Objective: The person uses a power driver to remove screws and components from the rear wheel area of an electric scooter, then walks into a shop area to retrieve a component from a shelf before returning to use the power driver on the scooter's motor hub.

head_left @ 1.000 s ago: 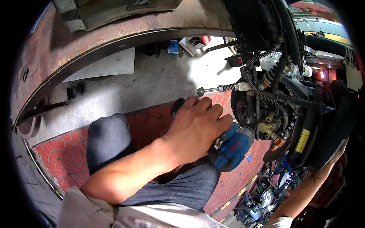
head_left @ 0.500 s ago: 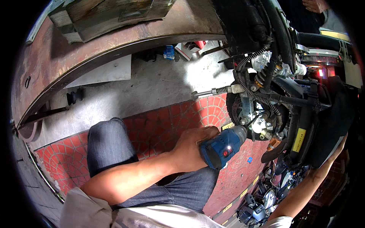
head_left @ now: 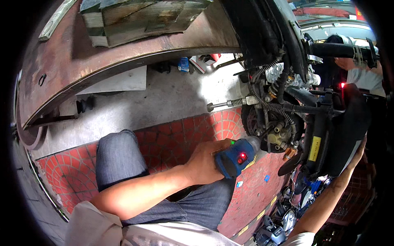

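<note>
My left hand (head_left: pixel 202 163) is wrapped round the handle of a blue cordless impact wrench (head_left: pixel 234 160), with a red lamp showing on its base. Its grey nose points at the hub area of the scooter wheel (head_left: pixel 249 119), beside a brass-coloured brake caliper (head_left: pixel 280 135). The nose's tip is partly hidden, so I cannot see whether it touches a bolt. On the right, my right hand (head_left: pixel 361 148) rests against the far edge of the scooter's black seat (head_left: pixel 349 131); its fingers are hidden behind it. A shock absorber rod (head_left: pixel 221 105) sticks out left of the wheel.
A worn wooden table (head_left: pixel 61 78) curves across the upper left, bearing a bound stack of boards (head_left: pixel 143 18). Under it lie a white sheet (head_left: pixel 119 80) and a blue packet (head_left: pixel 183 64). Parked motorbikes (head_left: pixel 273 233) stand at lower right. Another person (head_left: pixel 361 74) is at upper right.
The bright light on the caliper and hub has gone out, and a small green light shows by my left hand. The view has shifted slightly; both hands keep nearly the same places.
</note>
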{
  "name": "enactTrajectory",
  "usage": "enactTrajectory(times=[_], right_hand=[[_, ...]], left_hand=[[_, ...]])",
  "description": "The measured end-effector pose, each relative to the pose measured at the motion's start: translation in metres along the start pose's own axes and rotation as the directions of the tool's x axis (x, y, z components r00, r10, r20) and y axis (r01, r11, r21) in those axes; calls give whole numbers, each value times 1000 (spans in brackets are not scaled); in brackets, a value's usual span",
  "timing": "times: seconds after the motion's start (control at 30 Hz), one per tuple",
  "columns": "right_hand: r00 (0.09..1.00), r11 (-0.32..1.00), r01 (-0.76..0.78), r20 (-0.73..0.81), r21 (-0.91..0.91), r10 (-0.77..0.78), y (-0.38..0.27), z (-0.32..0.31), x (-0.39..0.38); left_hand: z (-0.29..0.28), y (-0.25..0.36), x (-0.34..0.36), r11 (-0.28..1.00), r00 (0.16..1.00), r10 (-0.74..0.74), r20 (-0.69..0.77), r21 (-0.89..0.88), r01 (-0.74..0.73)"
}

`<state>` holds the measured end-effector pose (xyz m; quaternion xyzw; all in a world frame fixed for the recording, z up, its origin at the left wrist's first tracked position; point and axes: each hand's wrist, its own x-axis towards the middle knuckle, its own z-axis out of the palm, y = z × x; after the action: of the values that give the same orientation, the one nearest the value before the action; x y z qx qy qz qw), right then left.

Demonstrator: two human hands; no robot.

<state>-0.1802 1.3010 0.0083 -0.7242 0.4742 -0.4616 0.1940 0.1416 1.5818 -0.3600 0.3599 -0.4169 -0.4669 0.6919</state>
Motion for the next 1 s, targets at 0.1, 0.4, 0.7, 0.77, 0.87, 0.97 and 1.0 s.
enactTrajectory(times=[0.1, 0.4, 0.7, 0.77, 0.87, 0.97, 1.0], right_hand=[[999, 999, 34, 41, -13, -33, 5, -7, 2], [974, 968, 193, 148, -159, -170, 18, -29, 15], [996, 1000, 19, 92, 0, -19, 16, -18, 11], [978, 967, 169, 151, -192, -141, 16, -17, 10], [930, 886, 366, 85, -285, -357, -22, 43, -20], [844, 789, 434, -110, -435, -525, -54, 70, -53], [789, 663, 463, -68, -588, -611, -75, 81, -69]], left_hand=[[1, -3, -3, 997, 999, 42, -7, 61, -41], [2, -8, -4, 992, 996, -59, -66, 104, 65], [-7, -2, -12, 843, 939, -345, 13, -435, 315], [-9, 13, -17, 819, 921, -389, 17, -451, 354], [-18, 19, -24, 795, 922, -378, 88, -480, 372], [-27, 25, -32, 710, 890, -398, 223, -540, 452], [-32, 28, -32, 684, 878, -404, 258, -552, 477]])
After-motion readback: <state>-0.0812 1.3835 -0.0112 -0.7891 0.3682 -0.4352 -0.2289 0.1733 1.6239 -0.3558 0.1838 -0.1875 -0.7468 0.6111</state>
